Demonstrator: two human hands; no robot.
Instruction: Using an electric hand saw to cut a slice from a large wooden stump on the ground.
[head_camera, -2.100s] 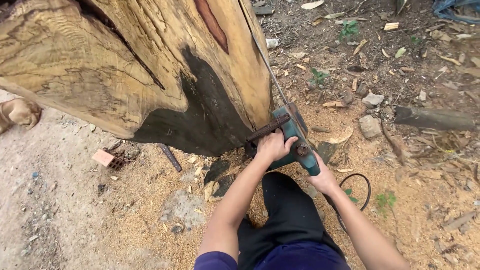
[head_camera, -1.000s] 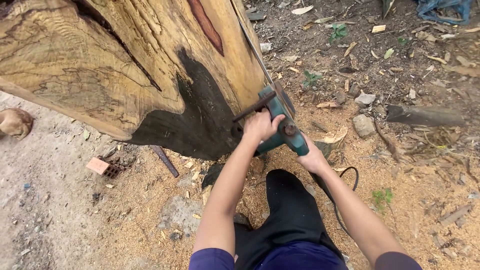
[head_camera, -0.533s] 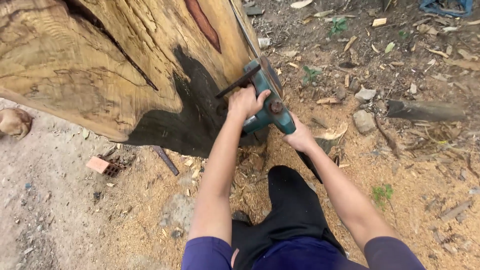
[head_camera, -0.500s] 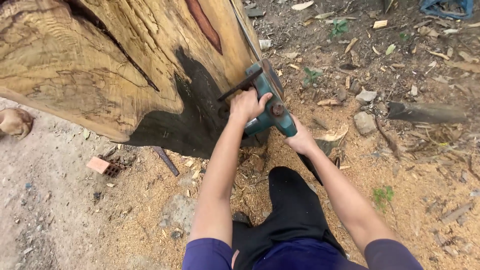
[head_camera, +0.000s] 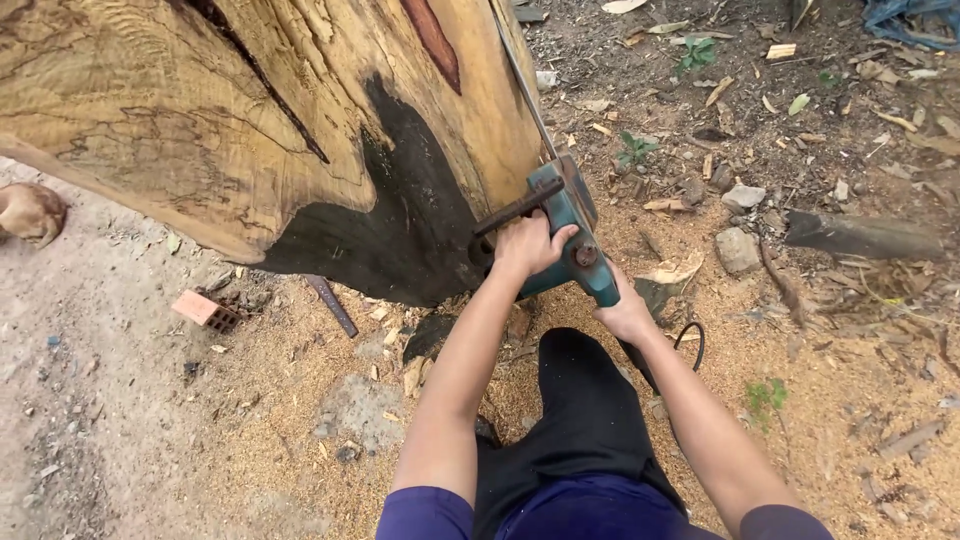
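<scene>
Against the lower right edge of the large cut log (head_camera: 250, 130), at the margin of its black charred patch (head_camera: 400, 200): teal power saw (head_camera: 565, 235), tilted, nose pressed to the wood, thin blade (head_camera: 520, 80) running up along the log's right face. Left hand (head_camera: 528, 245) on the dark front bar handle (head_camera: 515, 208) of the saw, fingers clamped around it. Right hand (head_camera: 625, 315) below and right of the log on the rear grip, fingers closed round that grip. Black cable (head_camera: 690, 340) looping from the rear of the saw, just right of the right hand. Beneath the log: sawdust-covered ground (head_camera: 300, 420), a short dark metal bar (head_camera: 332, 305), and a reddish brick fragment (head_camera: 207, 310) further left. Right of the log, well apart from it: grey stones (head_camera: 738, 245) and a dark wood piece (head_camera: 865, 235) among chips and leaves. Left of the log, at the frame edge: a tan animal (head_camera: 30, 212), only partly seen. Below the saw: dark trousers (head_camera: 585, 420).
</scene>
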